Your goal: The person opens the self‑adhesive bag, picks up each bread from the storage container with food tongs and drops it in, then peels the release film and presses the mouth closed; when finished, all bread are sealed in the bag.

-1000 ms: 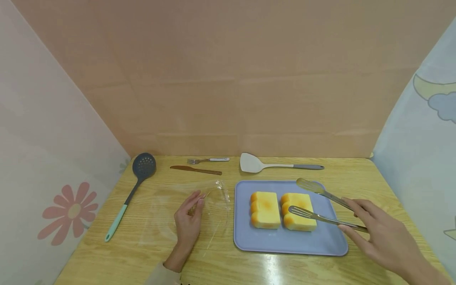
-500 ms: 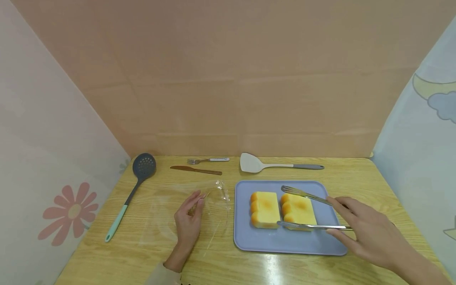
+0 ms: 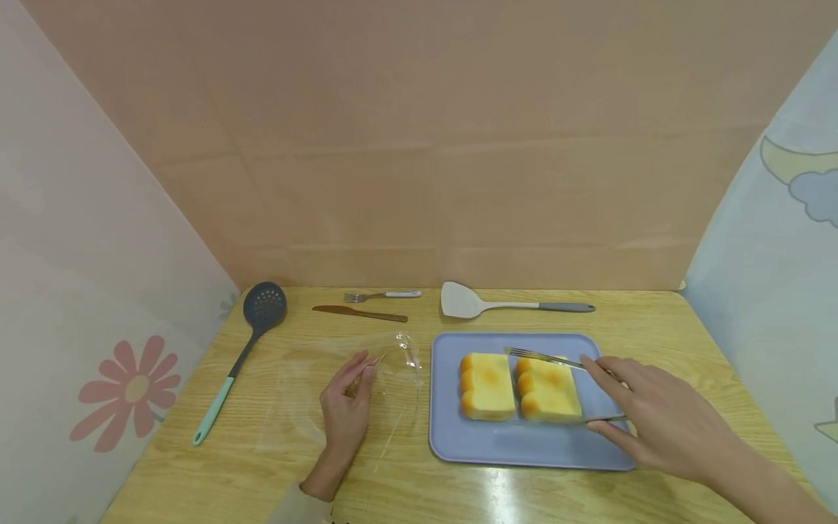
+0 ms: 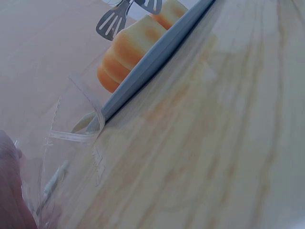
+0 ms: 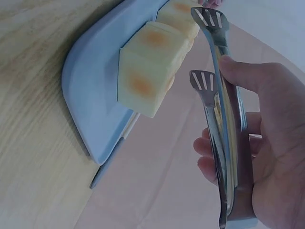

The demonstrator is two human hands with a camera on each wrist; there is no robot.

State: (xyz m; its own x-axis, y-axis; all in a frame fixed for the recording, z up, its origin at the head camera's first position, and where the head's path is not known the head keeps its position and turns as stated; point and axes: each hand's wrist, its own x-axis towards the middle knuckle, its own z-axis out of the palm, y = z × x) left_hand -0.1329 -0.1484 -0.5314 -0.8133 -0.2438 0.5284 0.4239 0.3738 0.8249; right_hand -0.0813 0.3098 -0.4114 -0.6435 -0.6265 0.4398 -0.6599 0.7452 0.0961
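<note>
My left hand [image 3: 347, 407] pinches the edge of a clear plastic bag [image 3: 401, 393] lying on the table, left of the tray. In my right hand [image 3: 655, 418] is a pair of metal tongs [image 5: 233, 119], their slotted ends spread apart. Seen from the head, the tongs stand over the right slice of toy-like bread [image 3: 553, 389], one arm across its far end and the other near its front edge; contact cannot be told. A second bread slice [image 3: 487, 386] sits to its left. Both slices rest on a blue-purple tray [image 3: 458, 445].
Behind the tray lies a white spatula [image 3: 461, 300] with a grey handle. A fork [image 3: 401, 294] and a brown knife [image 3: 360, 314] lie at the back left. The skimmer [image 3: 265, 306] with a mint handle is far left. Walls enclose the table at the back and sides.
My right hand has moved the tongs leftward from the tray's right side to over the right bread slice. The left hand and bag have stayed in place.
</note>
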